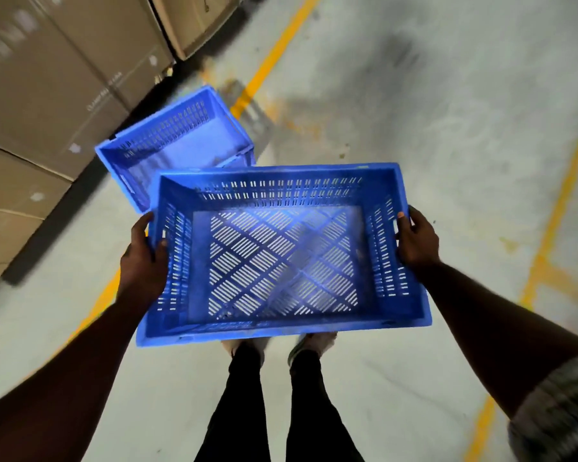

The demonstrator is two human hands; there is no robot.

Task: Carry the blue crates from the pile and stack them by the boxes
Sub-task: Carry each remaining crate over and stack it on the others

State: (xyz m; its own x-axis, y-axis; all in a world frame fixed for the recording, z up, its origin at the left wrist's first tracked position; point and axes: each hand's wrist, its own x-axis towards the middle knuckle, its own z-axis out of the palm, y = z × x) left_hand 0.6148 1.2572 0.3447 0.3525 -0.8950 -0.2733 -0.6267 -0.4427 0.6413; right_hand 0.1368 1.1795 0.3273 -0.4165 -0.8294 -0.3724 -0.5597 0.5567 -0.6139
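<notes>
Bottom centre of frame: the person's dark-trousered legs (277,405) and light shoes (311,345), standing on grey concrete floor (447,161).

Centre of frame: carried blue crate (281,255), empty, slotted walls and base, held level in the air in front of the body. Left hand (144,258) is clamped on the left short end, thumb hooked over the rim and the other digits hidden under or behind the wall. Right hand (414,241) grasps the right short end the same way, thumb up at the rim by the handle slot. Both grips look firm; no slack visible.

Just beyond, upper left of centre: a second blue crate (177,141), empty, on the floor right beside the cardboard boxes (47,95) that fill the upper left. Its near corner is hidden behind the carried one. Whether it sits on another crate: cannot tell, blurred.

Yellow floor lines (274,51) run from upper centre towards lower left and down the right side.

Progress, as a judgement: at least one crate is already delivered by the boxes; this one is in transit, close to the drop spot but not yet over it. Left to do: line it up over the floor crate, lower it on, let go. The source pile is out of frame, so the remaining count is unknown.
</notes>
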